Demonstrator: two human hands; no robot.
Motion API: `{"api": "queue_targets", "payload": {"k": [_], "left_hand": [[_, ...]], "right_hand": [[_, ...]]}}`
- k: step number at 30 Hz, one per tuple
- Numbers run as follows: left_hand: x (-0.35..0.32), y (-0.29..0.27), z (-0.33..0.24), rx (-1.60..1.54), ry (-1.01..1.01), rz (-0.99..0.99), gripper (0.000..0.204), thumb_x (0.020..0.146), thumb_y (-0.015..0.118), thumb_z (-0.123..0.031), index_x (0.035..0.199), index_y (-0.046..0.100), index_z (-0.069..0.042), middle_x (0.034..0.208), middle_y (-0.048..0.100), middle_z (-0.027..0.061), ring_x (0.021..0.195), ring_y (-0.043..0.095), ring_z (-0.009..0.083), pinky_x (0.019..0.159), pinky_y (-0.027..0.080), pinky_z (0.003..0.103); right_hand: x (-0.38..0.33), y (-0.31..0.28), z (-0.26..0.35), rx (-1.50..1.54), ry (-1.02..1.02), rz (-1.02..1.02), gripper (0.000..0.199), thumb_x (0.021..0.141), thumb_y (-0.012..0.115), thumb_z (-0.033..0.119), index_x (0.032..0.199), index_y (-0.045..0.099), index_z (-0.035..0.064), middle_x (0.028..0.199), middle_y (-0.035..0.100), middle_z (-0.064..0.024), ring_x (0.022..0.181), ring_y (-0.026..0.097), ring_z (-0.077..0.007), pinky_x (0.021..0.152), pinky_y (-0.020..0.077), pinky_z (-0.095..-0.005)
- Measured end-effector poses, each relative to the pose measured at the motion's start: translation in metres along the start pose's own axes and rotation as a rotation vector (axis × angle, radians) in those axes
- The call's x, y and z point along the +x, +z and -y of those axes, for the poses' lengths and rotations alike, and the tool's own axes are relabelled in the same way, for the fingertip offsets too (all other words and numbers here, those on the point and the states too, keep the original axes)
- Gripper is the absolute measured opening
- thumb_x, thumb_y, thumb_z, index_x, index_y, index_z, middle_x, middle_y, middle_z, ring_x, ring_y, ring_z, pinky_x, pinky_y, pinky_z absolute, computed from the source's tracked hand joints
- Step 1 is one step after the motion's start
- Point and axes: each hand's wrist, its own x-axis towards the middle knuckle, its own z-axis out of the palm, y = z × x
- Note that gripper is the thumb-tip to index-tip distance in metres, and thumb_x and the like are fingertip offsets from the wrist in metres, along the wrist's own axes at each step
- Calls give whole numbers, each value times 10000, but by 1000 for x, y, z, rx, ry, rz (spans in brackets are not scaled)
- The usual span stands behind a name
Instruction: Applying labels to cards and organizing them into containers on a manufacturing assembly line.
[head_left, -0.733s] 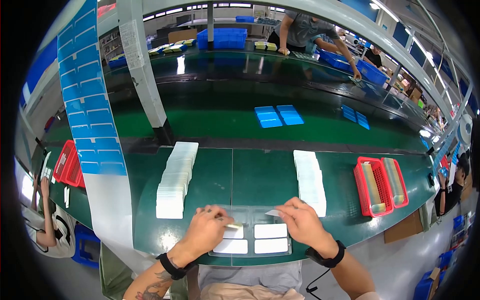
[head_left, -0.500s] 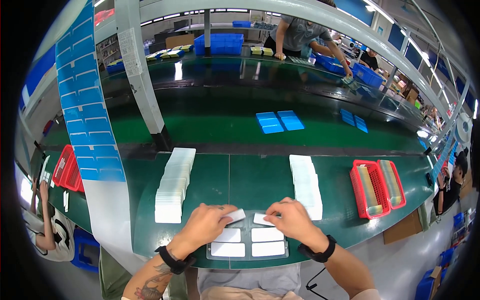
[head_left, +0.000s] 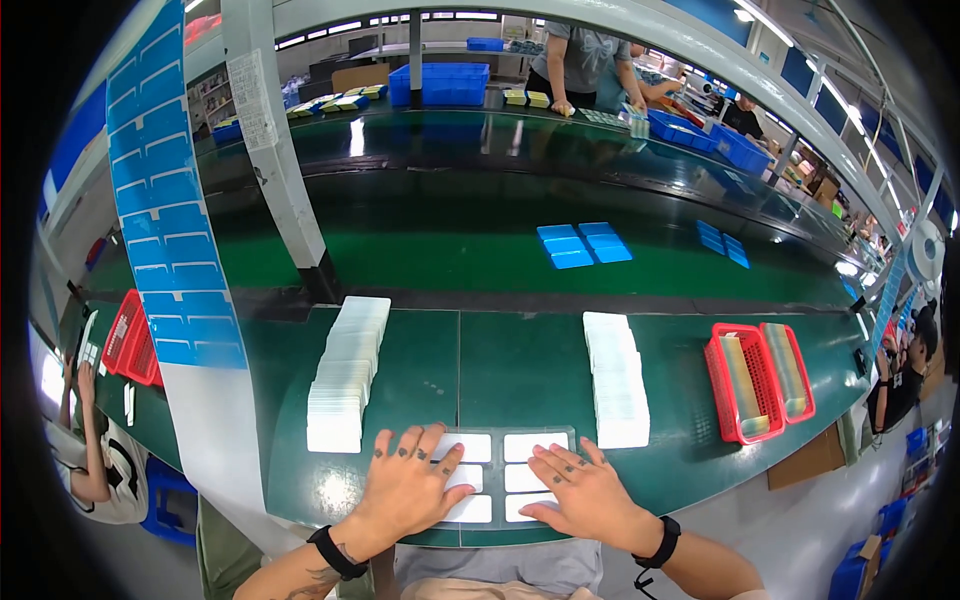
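A thin see-through tray (head_left: 497, 465) lies on the green table before me, with two columns of white rectangular cards on it. My left hand (head_left: 408, 490) rests spread over the left column's cards (head_left: 470, 447), fingers apart and holding nothing. Opposite it, my right hand (head_left: 592, 497) lies with fingers stretched over the right column's cards (head_left: 530, 446). Both hands hide parts of the cards. Beyond my left hand is a long fanned stack of white cards (head_left: 346, 375). A similar white stack (head_left: 617, 385) lies beyond my right hand.
Two red baskets (head_left: 745, 385) holding upright strips stand at right. A blue-printed hanging sheet (head_left: 170, 220) and a grey post (head_left: 285, 180) rise at left. Blue flat pieces (head_left: 585, 245) lie on the green conveyor (head_left: 420, 230). Other people work across and on both sides.
Both hands have let go of the white cards they pinched and now lie spread over the columns. Those cards sit flat in the tray's far row. Blue pieces on the conveyor shifted right.
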Motion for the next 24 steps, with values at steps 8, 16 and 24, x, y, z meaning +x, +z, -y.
{"api": "queue_targets", "payload": {"k": [8, 16, 24], "left_hand": [[3, -3, -4, -61, -44, 21, 524, 869, 687, -512, 1199, 729, -107, 1328, 552, 136, 1208, 496, 321, 1027, 329, 534], [-37, -2, -29, -135, -8, 78, 662, 918, 614, -554, 1373, 604, -73, 1341, 614, 140, 1216, 563, 303, 1043, 355, 538], [-35, 3, -26, -157, -21, 102, 647, 913, 632, -517, 1394, 578, -88, 1340, 641, 89, 1241, 577, 250, 1080, 318, 578]], "right_hand": [[6, -12, -8, 323, 163, 140, 683, 883, 692, 562, 1323, 618, 44, 1371, 628, -176, 1307, 578, -324, 1133, 339, -605], [-26, 2, 32, 27, -1, -41, 692, 876, 673, 601, 1260, 650, 27, 1364, 623, -160, 1280, 575, -326, 1110, 362, -597], [-30, 5, 21, 162, 107, -48, 615, 854, 729, 545, 1249, 664, 78, 1350, 659, -126, 1256, 633, -287, 1122, 357, -587]]}}
